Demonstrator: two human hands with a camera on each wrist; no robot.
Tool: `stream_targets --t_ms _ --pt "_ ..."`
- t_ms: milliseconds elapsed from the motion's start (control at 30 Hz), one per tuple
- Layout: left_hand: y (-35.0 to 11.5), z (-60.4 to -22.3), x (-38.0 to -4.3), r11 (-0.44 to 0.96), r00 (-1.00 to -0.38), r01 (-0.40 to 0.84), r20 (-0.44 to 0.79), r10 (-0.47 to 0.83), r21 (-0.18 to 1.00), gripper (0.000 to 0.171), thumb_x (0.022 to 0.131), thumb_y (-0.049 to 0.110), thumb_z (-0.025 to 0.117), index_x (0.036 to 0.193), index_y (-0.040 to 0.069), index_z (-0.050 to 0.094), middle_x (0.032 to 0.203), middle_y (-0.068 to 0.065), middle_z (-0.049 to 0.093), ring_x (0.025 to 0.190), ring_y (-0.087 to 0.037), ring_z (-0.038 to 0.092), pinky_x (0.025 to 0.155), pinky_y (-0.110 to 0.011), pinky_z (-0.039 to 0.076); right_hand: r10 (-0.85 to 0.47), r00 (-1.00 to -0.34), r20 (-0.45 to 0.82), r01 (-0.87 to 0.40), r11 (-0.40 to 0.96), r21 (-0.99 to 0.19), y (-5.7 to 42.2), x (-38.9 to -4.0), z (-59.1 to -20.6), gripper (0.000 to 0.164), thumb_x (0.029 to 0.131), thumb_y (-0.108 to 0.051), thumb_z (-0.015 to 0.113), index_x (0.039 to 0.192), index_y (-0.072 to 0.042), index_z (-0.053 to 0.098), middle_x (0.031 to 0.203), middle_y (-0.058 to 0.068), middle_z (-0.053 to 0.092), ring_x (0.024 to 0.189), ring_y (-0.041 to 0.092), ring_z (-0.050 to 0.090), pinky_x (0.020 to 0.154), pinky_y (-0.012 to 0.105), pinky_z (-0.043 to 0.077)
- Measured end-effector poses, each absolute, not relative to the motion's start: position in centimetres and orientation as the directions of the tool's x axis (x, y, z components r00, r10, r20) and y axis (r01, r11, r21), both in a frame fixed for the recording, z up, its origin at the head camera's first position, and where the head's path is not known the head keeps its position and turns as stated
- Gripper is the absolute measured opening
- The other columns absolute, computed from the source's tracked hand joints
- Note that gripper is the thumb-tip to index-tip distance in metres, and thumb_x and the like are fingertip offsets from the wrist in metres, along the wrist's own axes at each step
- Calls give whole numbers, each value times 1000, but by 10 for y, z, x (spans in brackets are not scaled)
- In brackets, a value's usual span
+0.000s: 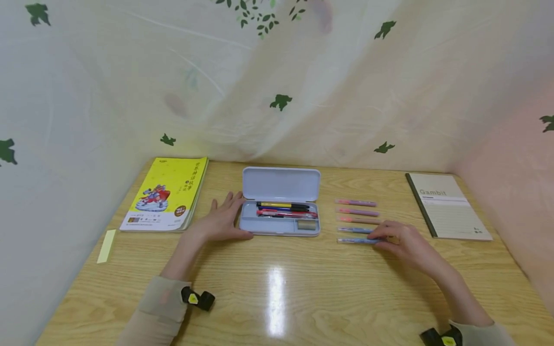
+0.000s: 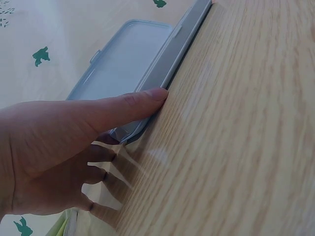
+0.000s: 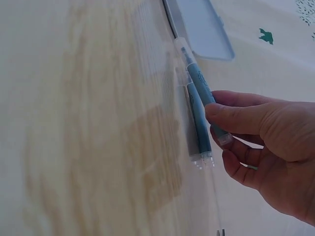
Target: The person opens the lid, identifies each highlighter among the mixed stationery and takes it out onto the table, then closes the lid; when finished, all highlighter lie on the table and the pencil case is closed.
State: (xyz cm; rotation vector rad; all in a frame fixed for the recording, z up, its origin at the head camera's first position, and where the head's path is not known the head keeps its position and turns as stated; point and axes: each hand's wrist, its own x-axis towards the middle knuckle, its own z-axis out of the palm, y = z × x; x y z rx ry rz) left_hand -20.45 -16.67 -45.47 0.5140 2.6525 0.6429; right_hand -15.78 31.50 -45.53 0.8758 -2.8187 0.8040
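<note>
My right hand point(image 1: 400, 242) pinches a blue highlighter point(image 3: 202, 83) between thumb and fingers. In the right wrist view it is tilted and overlaps a second blue highlighter point(image 3: 198, 120). Behind these in the head view lie a brown-orange one point(image 1: 359, 220), a purple-pink one point(image 1: 357, 212) and another purple one point(image 1: 357, 203), in a row. With fingers spread, my left hand point(image 1: 220, 223) rests at the left end of a pale blue pencil case point(image 1: 268, 227), its thumb against the front edge. The case's lid point(image 1: 281, 185) is raised. Inside lie several pens point(image 1: 285, 210) and a small greyish block point(image 1: 306, 225).
A yellow book point(image 1: 173, 187) lies at the back left, with a pale yellow strip point(image 1: 106, 246) on the table in front of it. At the right lies a Gambit notebook point(image 1: 447, 206). A patterned curtain point(image 1: 242, 96) hangs along the table's back edge.
</note>
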Motion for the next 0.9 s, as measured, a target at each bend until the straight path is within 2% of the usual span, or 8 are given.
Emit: stream_targets --t_ms 167,367,667,900 --pt "-167 -455 -205 828 -869 257 -256 424 498 107 86 56 76 163 7 20 174 -22 7 161 -45 1 123 -74 -3 -509 -831 224 -551 701 -453 314 -158 -455 30 80 -1 83 99 -23 80 97 -12 73 87 -3 62 71 23 54" --pt "-168 -455 -204 830 -872 267 -245 424 489 107 86 56 76 163 5 21 173 -22 8 161 -46 3 123 -75 -1 -508 -832 222 -553 730 -402 313 -158 -454 29 79 -1 84 98 -23 80 97 -11 74 90 -2 63 75 24 55" --pt "-168 -455 -204 835 -870 266 -253 423 482 108 86 57 75 163 6 19 174 -20 7 161 -44 1 124 -74 -2 -484 -859 170 -510 771 -382 311 -156 -452 27 80 -3 83 99 -22 80 100 -8 75 93 6 67 78 28 57" --pt "-168 -455 -204 834 -871 268 -249 424 482 108 86 58 75 163 7 19 174 -20 7 161 -43 2 124 -74 -2 -488 -860 151 -507 780 -367 309 -155 -450 26 80 -2 84 98 -21 80 98 -7 77 90 12 70 76 30 57"
